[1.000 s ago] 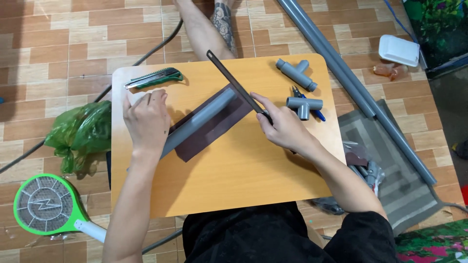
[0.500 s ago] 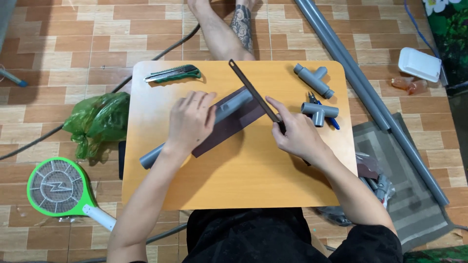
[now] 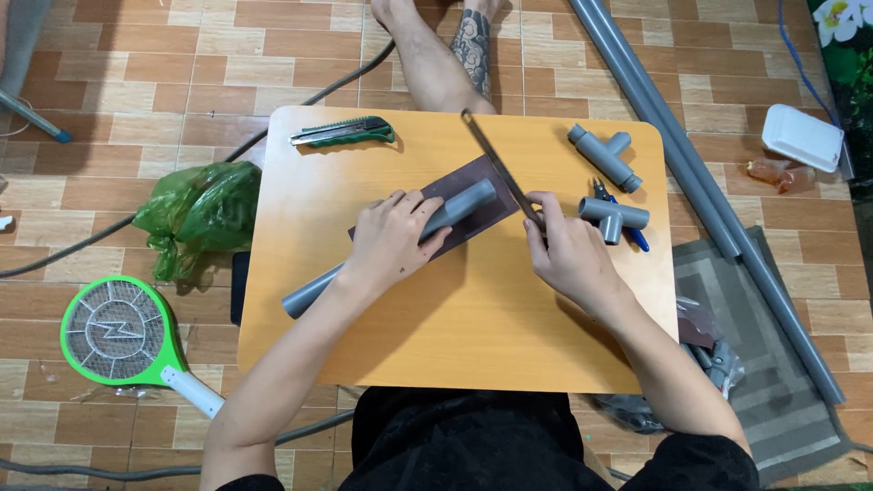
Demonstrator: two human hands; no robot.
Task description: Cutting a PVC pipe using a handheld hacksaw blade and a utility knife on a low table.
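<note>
Here, a grey pipe is seen slanted across the wooden table on dark sandpaper, clamped by the left hand; its middle is hidden; the right hand is closed on a thin dark blade, whose handle is covered.

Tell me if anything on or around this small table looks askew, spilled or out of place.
Nothing is spilled or broken. The grey pipe lies diagonally under the left hand, its lower end past the table edge. The thin dark blade in the right hand reaches the table's far edge.
</note>
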